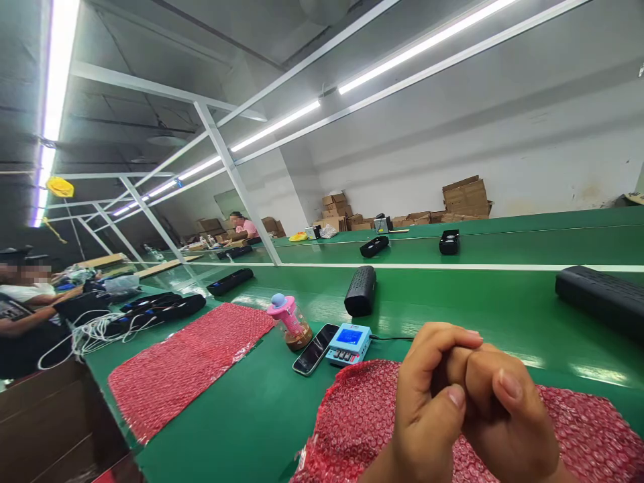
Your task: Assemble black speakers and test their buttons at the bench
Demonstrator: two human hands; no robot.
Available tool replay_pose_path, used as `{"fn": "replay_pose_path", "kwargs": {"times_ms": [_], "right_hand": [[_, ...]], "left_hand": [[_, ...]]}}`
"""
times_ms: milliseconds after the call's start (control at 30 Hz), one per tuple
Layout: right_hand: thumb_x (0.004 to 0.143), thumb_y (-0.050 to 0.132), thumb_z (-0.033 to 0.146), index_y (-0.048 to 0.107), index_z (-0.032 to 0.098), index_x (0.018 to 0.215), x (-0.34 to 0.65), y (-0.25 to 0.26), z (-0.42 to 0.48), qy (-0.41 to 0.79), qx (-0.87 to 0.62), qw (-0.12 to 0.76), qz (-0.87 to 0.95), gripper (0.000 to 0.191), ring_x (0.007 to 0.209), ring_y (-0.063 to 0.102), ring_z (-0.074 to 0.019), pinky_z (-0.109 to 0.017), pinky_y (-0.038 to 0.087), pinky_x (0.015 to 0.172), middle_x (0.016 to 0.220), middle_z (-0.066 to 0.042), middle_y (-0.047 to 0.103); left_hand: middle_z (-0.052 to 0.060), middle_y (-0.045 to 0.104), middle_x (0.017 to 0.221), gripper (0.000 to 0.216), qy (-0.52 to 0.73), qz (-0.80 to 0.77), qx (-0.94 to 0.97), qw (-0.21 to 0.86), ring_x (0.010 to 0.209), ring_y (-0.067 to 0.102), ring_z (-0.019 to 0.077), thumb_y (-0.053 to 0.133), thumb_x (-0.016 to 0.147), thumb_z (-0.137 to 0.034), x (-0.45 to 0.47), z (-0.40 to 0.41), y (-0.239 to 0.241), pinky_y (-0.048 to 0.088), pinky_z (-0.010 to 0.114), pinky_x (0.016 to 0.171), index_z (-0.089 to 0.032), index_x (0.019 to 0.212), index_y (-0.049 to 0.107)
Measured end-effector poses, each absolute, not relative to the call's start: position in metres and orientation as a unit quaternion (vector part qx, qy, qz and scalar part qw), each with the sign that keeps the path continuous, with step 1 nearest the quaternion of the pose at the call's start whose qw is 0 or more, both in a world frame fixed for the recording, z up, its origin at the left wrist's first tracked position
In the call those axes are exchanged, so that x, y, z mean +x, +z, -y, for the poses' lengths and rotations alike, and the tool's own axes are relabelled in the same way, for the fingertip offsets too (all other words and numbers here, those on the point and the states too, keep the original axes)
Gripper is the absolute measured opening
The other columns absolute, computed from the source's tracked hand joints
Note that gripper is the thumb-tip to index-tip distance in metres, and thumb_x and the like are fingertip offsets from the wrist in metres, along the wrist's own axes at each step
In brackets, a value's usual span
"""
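Observation:
My left hand and my right hand are raised together at the lower right, touching each other. The left fingers are curled and reach over toward the right hand's fingertips, with the left thumb bent inward. My right hand is folded like a loose fist, its thumb on top. Nothing shows in either hand, though the insides of the palms are hidden. Beneath them lies a sheet of red bubble wrap. Left of the hands, a light-blue device with a screen and buttons sits beside a smartphone.
A pink-lidded drink bottle stands behind the phone. Black speaker-like units are spread over the green table, one large one at right. Another red bubble wrap sheet lies left. A co-worker is beside white cables.

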State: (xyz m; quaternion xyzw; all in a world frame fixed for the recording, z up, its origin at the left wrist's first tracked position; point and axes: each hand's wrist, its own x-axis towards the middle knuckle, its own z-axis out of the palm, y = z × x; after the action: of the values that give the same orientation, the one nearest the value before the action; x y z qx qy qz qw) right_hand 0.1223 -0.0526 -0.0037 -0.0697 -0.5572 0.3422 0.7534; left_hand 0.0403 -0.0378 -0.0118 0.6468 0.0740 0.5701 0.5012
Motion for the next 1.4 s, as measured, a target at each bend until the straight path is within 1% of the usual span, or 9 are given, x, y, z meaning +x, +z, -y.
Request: {"fn": "replay_pose_path", "kwargs": {"times_ms": [167, 367, 500, 633, 800, 900, 1200, 1400], "right_hand": [[0.094, 0.044, 0.04, 0.028, 0.017, 0.054, 0.118, -0.002, 0.052, 0.313, -0.087, 0.762, 0.561, 0.049, 0.044, 0.025, -0.0095, -0.026, 0.023, 0.043, 0.048, 0.004, 0.024], [0.094, 0.043, 0.039, 0.028, 0.017, 0.054, 0.119, -0.003, 0.052, 0.331, -0.066, 0.758, 0.559, 0.048, 0.044, 0.025, -0.0097, -0.025, 0.024, 0.042, 0.048, 0.004, 0.024], [0.094, 0.043, 0.039, 0.029, 0.018, 0.055, 0.115, -0.006, 0.05, 0.318, -0.064, 0.758, 0.567, 0.047, 0.043, 0.024, -0.0096, -0.026, 0.022, 0.042, 0.047, 0.004, 0.022], [0.094, 0.041, 0.039, 0.028, 0.017, 0.055, 0.112, -0.009, 0.047, 0.325, -0.068, 0.752, 0.57, 0.047, 0.043, 0.021, -0.0095, -0.025, 0.018, 0.04, 0.047, 0.004, 0.02], [0.094, 0.041, 0.04, 0.028, 0.017, 0.054, 0.113, -0.01, 0.045, 0.331, -0.054, 0.75, 0.57, 0.047, 0.043, 0.024, -0.0096, -0.024, 0.021, 0.039, 0.047, 0.004, 0.021], [0.094, 0.041, 0.039, 0.028, 0.017, 0.054, 0.115, -0.009, 0.046, 0.339, -0.049, 0.749, 0.568, 0.047, 0.042, 0.024, -0.0092, -0.023, 0.021, 0.039, 0.047, 0.004, 0.021], [0.094, 0.041, 0.038, 0.029, 0.019, 0.053, 0.116, -0.008, 0.047, 0.359, -0.04, 0.742, 0.565, 0.047, 0.042, 0.026, -0.0104, -0.026, 0.024, 0.042, 0.045, 0.004, 0.024], [0.093, 0.043, 0.039, 0.029, 0.019, 0.051, 0.118, -0.009, 0.046, 0.365, -0.043, 0.738, 0.566, 0.048, 0.041, 0.026, -0.0107, -0.027, 0.026, 0.042, 0.044, 0.004, 0.024]], "left_hand": [[0.001, 0.063, 0.101, 0.032, 0.577, -0.09, 0.632, 0.51, 0.096, 0.054, 0.0162, 0.051, 0.073, -0.017, 0.041, 0.037, -0.01, 0.042, 0.025, 0.088, -0.026, 0.098, 0.07], [0.002, 0.062, 0.102, 0.033, 0.569, -0.086, 0.64, 0.509, 0.097, 0.054, 0.0176, 0.054, 0.074, -0.02, 0.04, 0.037, -0.009, 0.042, 0.026, 0.088, -0.025, 0.102, 0.07], [0.004, 0.062, 0.104, 0.037, 0.541, -0.073, 0.633, 0.548, 0.1, 0.053, 0.0202, 0.054, 0.067, -0.018, 0.034, 0.035, -0.008, 0.041, 0.03, 0.091, -0.023, 0.099, 0.072], [0.004, 0.061, 0.102, 0.04, 0.528, -0.077, 0.618, 0.577, 0.099, 0.052, 0.0208, 0.053, 0.061, -0.016, 0.03, 0.031, -0.007, 0.04, 0.032, 0.093, -0.022, 0.094, 0.073], [0.005, 0.06, 0.102, 0.041, 0.527, -0.073, 0.619, 0.578, 0.099, 0.051, 0.0214, 0.053, 0.06, -0.016, 0.03, 0.031, -0.008, 0.04, 0.034, 0.093, -0.022, 0.095, 0.072], [0.005, 0.06, 0.103, 0.041, 0.528, -0.07, 0.623, 0.573, 0.1, 0.051, 0.0212, 0.052, 0.061, -0.016, 0.03, 0.032, -0.008, 0.04, 0.033, 0.093, -0.022, 0.097, 0.071], [0.006, 0.06, 0.103, 0.041, 0.529, -0.079, 0.632, 0.561, 0.101, 0.05, 0.0228, 0.051, 0.062, -0.016, 0.029, 0.03, -0.007, 0.04, 0.036, 0.093, -0.021, 0.098, 0.07], [0.006, 0.059, 0.104, 0.042, 0.528, -0.086, 0.64, 0.552, 0.102, 0.05, 0.0223, 0.049, 0.063, -0.015, 0.029, 0.031, -0.008, 0.04, 0.034, 0.093, -0.021, 0.099, 0.07]]}}
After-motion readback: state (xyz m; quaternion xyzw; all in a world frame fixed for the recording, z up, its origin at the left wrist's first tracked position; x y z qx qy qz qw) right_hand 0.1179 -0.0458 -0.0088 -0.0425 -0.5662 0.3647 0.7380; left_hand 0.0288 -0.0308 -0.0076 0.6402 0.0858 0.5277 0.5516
